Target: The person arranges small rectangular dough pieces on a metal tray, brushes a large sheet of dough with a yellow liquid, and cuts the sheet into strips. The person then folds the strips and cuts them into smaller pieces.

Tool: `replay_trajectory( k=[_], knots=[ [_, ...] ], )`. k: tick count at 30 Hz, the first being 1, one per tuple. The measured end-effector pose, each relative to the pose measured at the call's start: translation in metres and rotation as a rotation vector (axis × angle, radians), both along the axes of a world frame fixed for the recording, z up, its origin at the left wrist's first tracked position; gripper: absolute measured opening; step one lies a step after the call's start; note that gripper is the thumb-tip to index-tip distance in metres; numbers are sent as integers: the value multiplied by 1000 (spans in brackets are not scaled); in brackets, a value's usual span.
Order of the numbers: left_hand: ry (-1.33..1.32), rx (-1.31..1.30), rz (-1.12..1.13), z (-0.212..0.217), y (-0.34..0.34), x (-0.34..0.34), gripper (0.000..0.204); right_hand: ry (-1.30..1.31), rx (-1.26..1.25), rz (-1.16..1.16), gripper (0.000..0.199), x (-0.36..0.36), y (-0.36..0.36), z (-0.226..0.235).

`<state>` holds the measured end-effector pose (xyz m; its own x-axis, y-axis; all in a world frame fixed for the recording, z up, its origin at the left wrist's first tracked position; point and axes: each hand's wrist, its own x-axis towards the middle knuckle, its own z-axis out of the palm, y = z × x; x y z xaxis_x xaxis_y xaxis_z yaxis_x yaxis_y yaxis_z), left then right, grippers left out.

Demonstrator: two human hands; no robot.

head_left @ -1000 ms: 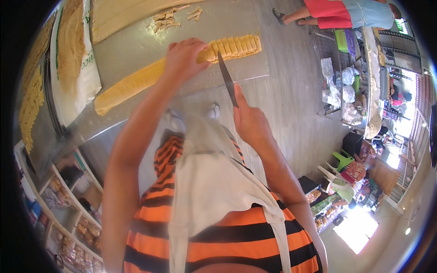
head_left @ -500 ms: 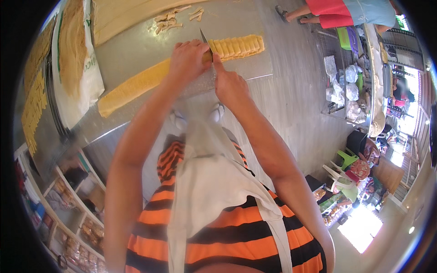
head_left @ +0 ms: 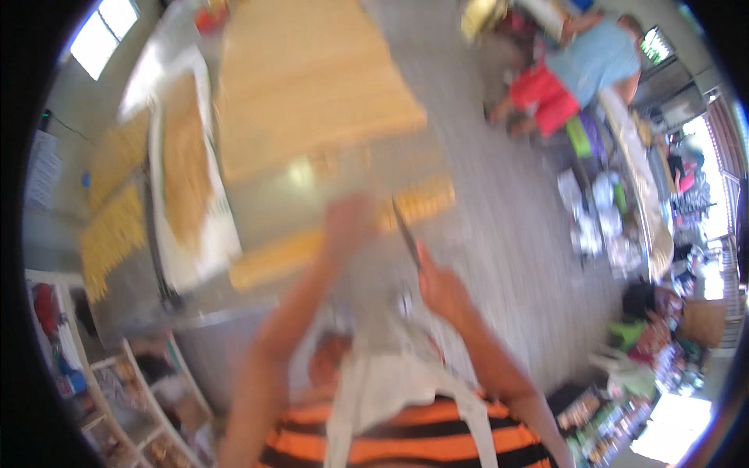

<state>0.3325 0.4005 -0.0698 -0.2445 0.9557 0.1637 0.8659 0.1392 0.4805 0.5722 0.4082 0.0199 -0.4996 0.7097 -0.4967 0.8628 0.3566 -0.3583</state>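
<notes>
Long yellow dough log [head_left: 312, 253] lies across steel table, knife [head_left: 406, 234] upright.
</notes>
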Motion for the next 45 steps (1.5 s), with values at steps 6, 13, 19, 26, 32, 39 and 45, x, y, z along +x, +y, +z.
replay_trajectory(
  k=[6, 13, 19, 26, 32, 39, 45],
  knots=[
    [-18, -290, 51, 36, -2, -3, 43, 64, 78, 44, 70, -16, 14, -5],
    [219, -33, -37, 5, -18, -18, 25, 230, 27, 30, 69, -5, 8, -22],
    [-151, 207, -204, -8, -22, -40, 28, 379, 150, -114, 87, 6, -22, -14],
    [-72, 130, -342, -13, -20, -27, 28, 347, 101, -218, 72, 53, -81, -2],
    [-121, 148, -371, -15, -1, 4, 27, 318, 100, -268, 71, 80, -81, -9],
    [-146, 120, -256, -17, -16, -2, 27, 338, 52, -218, 69, 88, -57, -2],
    [-158, 114, -281, -22, -21, -9, 26, 300, 36, -135, 70, 87, -38, -9]
  ],
)
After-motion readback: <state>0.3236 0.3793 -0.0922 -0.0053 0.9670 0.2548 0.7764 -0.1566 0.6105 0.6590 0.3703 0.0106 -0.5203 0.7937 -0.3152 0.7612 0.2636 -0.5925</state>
